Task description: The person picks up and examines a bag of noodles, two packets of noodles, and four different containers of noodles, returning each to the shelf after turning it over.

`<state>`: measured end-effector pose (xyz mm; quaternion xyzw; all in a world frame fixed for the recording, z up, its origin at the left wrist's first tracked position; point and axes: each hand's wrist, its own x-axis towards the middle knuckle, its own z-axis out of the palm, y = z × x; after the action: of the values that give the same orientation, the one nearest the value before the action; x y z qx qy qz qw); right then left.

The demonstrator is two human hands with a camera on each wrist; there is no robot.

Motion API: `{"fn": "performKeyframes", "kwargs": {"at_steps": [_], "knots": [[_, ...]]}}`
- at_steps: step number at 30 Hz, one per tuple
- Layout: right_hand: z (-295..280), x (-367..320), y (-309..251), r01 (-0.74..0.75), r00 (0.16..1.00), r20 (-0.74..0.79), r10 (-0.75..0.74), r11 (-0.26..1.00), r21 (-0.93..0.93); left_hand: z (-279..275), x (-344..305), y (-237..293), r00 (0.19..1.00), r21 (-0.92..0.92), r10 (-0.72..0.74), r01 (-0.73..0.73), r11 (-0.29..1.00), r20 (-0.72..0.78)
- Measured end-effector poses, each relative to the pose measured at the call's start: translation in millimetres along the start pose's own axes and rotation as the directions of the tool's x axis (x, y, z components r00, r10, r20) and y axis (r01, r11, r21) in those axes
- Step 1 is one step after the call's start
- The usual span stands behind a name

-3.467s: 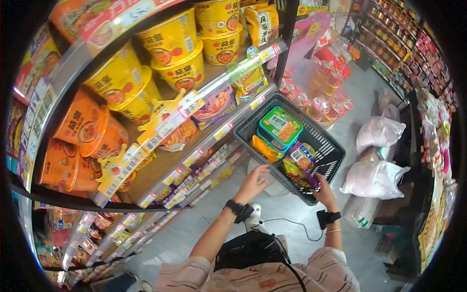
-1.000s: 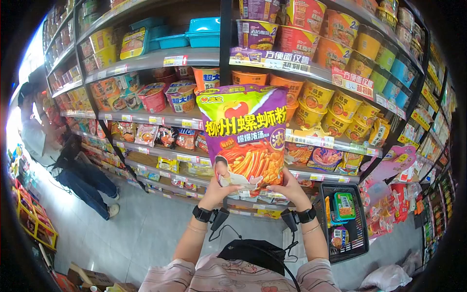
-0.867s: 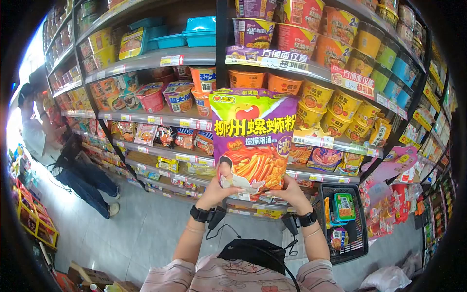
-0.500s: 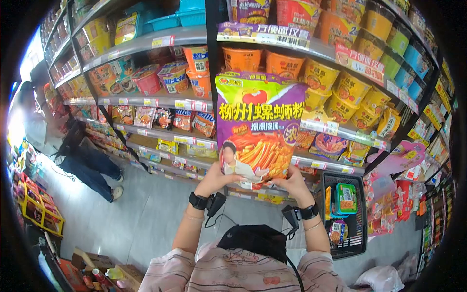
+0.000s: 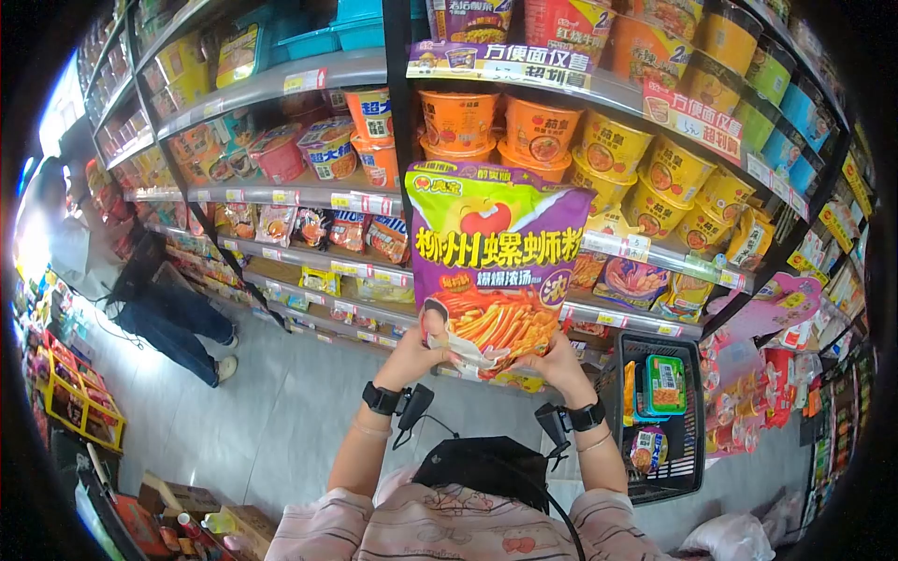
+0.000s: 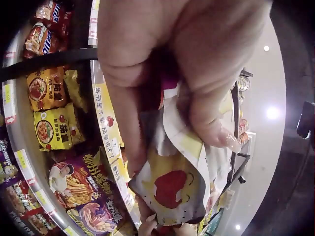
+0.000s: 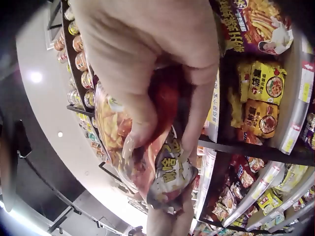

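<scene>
Lowered slightly: purple-green noodle bag (image 5: pixel 496 262), upright, crinkled.

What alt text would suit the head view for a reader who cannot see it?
A person's left hand and right hand hold a purple noodle bag upright by its bottom edge, in front of store shelves stocked with instant noodle bowls and packets. A dark shopping basket holding a few packs is at lower right.
</scene>
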<state>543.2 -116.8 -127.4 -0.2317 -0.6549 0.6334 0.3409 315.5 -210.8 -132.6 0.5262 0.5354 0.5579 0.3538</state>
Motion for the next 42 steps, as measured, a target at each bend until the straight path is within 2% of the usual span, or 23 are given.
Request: {"fn": "performKeyframes", "kwargs": {"at_steps": [3, 5, 7, 10, 13, 15, 17, 21, 23, 27, 30, 33, 36, 39, 40, 42], "knots": [[-4.3, -1.9, 0.6, -0.029, 1.0, 0.002, 0.029, 0.998, -0.054, -1.0, 4.3, -7.8, 0.999, 0.007, -0.027, 0.027, 1.0, 0.044], [-8.9, -2.7, -1.7, -0.119, 0.993, 0.008, 0.119, 0.992, -0.044, 2.9, 5.9, -8.7, 0.998, -0.065, -0.02, 0.024, 0.998, 0.057], [-8.0, -6.4, -12.7, -0.159, 0.987, -0.007, 0.159, 0.983, -0.088, 3.7, 5.8, -7.9, 0.997, -0.023, -0.047, 0.049, 0.999, 0.067], [-17.1, -11.2, 0.3, -0.17, 0.98, 0.104, 0.17, 0.985, -0.01, 6.6, 3.3, -16.2, 0.993, -0.034, -0.063, 0.066, 0.997, 0.1], [-17.0, -21.7, 4.5, -0.186, 0.98, 0.083, 0.179, 0.979, 0.086, 9.8, -1.4, -14.0, 0.986, -0.074, -0.044, 0.057, 0.996, 0.163], [-16.6, -29.5, 15.0, -0.097, 0.995, 0.014, 0.096, 0.988, 0.117, 12.5, -5.7, -10.5, 0.983, -0.096, -0.028, 0.046, 0.994, 0.183], [-16.3, -35.9, 27.6, -0.004, 0.999, -0.045, 0.01, 0.991, 0.137, 17.2, -9.4, 12.1, 0.972, -0.122, -0.069, 0.098, 0.988, 0.226], [-18.2, -48.5, 43.5, 0.0, 0.987, -0.155, 0.043, 0.963, 0.268, 18.4, -17.9, 22.3, 0.954, -0.262, -0.11, 0.186, 0.947, 0.28], [-17.8, -55.4, 49.4, -0.006, 0.981, -0.181, 0.074, 0.937, 0.349, 18.3, -19.7, 19.4, 0.967, -0.174, -0.108, 0.151, 0.973, 0.231], [-18.2, -57.4, 52.8, 0.031, 0.983, -0.178, 0.036, 0.931, 0.364, 22.6, -26.4, 14.0, 0.983, 0.006, -0.086, 0.086, 0.996, 0.164], [-14.1, -62.3, 55.0, 0.056, 0.979, -0.204, 0.009, 0.949, 0.309, 27.2, -28.7, 11.5, 0.994, 0.046, -0.073, 0.069, 0.997, 0.087], [-11.6, -64.3, 46.7, 0.055, 0.973, -0.229, 0.008, 0.962, 0.266, 34.3, -30.3, -1.1, 0.999, 0.004, -0.051, 0.051, 0.999, 0.005], [-11.6, -69.0, 48.1, 0.042, 0.972, -0.231, 0.031, 0.951, 0.305, 34.3, -32.0, -0.6, 0.999, 0.012, -0.039, 0.039, 0.999, 0.024], [-14.8, -75.1, 37.2, 0.031, 0.969, -0.239, 0.054, 0.94, 0.339, 34.0, -32.2, 7.1, 0.99, -0.008, -0.117, 0.118, 0.993, 0.081], [-15.4, -76.1, 32.7, 0.0, 0.969, -0.229, 0.088, 0.933, 0.36, 32.8, -31.1, 5.1, 0.986, 0.037, -0.133, 0.13, 0.991, 0.102], [-15.3, -75.5, 25.9, 0.005, 0.957, -0.277, 0.087, 0.949, 0.314, 36.1, -22.6, 5.2, 0.986, 0.013, -0.136, 0.135, 0.991, 0.096]]}}
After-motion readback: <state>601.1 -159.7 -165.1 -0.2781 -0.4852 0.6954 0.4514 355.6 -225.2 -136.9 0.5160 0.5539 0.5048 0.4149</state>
